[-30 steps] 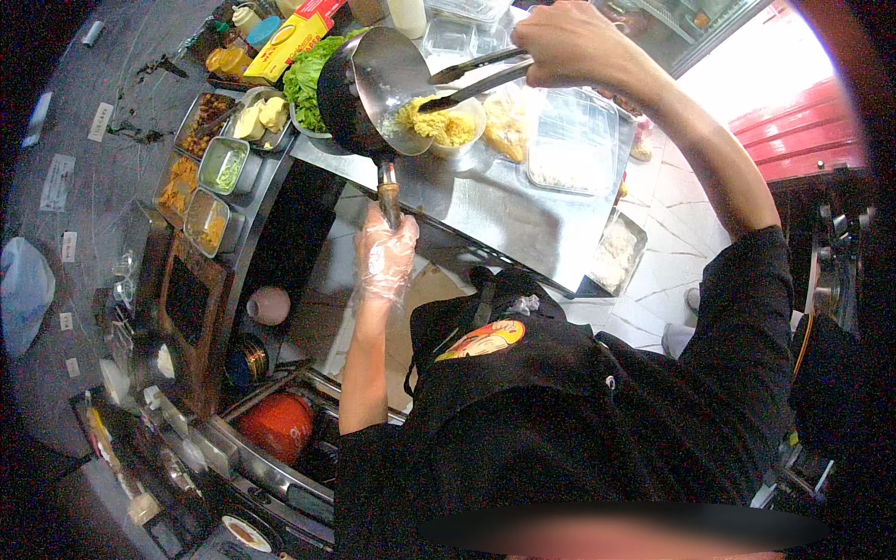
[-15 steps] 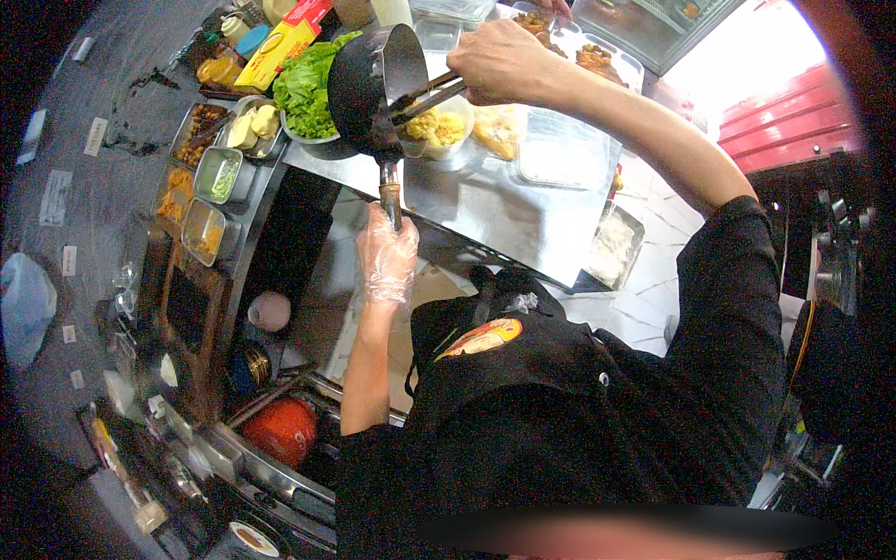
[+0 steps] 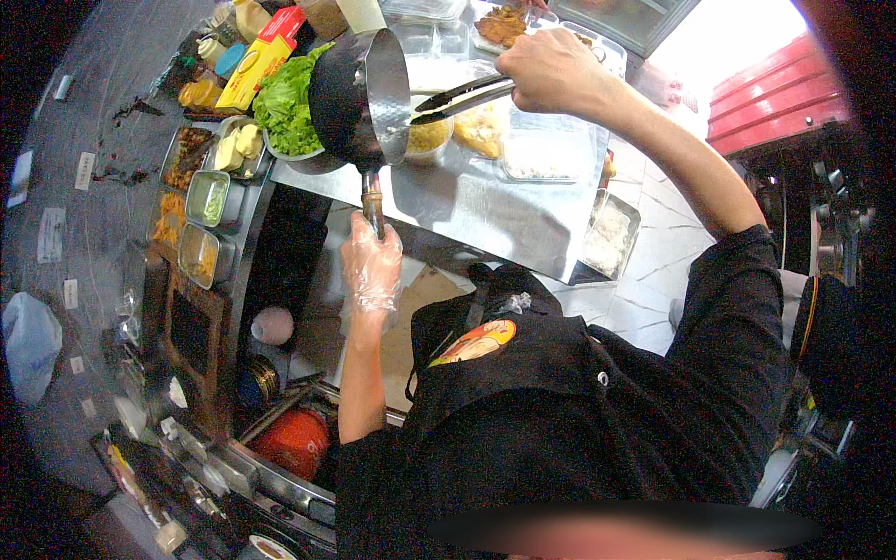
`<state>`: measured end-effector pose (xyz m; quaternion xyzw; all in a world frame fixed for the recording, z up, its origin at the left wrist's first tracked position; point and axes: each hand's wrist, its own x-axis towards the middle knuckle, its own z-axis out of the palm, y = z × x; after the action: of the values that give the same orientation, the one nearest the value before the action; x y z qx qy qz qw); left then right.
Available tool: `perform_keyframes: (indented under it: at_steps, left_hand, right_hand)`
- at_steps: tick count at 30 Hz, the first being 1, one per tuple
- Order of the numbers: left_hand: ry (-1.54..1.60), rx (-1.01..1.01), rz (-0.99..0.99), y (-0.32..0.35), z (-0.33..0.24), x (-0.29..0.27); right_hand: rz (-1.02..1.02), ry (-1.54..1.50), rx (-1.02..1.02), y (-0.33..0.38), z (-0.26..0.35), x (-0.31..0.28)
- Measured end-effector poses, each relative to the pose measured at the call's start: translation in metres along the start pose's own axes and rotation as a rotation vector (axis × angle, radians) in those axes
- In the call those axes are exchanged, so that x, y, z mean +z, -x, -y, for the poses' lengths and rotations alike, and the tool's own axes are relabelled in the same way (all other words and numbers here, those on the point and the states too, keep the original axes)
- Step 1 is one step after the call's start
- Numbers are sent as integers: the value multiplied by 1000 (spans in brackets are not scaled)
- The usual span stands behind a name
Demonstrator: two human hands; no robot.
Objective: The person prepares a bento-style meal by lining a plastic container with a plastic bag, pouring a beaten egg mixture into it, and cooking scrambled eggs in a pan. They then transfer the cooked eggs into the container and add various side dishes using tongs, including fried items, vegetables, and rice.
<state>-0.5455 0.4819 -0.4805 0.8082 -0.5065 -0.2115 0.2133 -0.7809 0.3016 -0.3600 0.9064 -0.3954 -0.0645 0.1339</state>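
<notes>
My left hand (image 3: 371, 271), in a clear plastic glove, is closed round the wooden handle of a dark wok (image 3: 347, 98). The wok is tipped on its side over the steel table (image 3: 467, 205), its opening facing right. Black tongs (image 3: 462, 96) are gripped in my bare right hand (image 3: 558, 75). Their tips point left, just outside the wok's rim, and stand a little apart. Below the tips sits a round tub of yellow food (image 3: 431, 136), partly behind the wok. A bag of yellowish food (image 3: 479, 129) and a clear rectangular container (image 3: 541, 157) lie beside it.
Green lettuce (image 3: 287, 105) fills a bowl left of the wok. Steel trays with butter pieces (image 3: 238, 145) and chopped toppings (image 3: 215, 198) line the left counter. Fried food (image 3: 501, 26) sits in a container at the far edge, near another person's fingers (image 3: 536, 5). A red bucket (image 3: 294, 443) stands lower left.
The tongs have come out of the wok's opening as my right hand moved right. The wok and my left hand have shifted slightly left in view.
</notes>
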Motion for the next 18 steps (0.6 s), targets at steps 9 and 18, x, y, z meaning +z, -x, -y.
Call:
perform_keyframes:
  at_steps: [9, 18]
  left_hand:
    - [101, 29, -4, 0, -3, -7]
    - [127, 72, -23, -4, 16, -2]
  right_hand:
    - [10, -32, -171, -47, 28, 35]
    - [-167, 64, -83, -7, -20, -13]
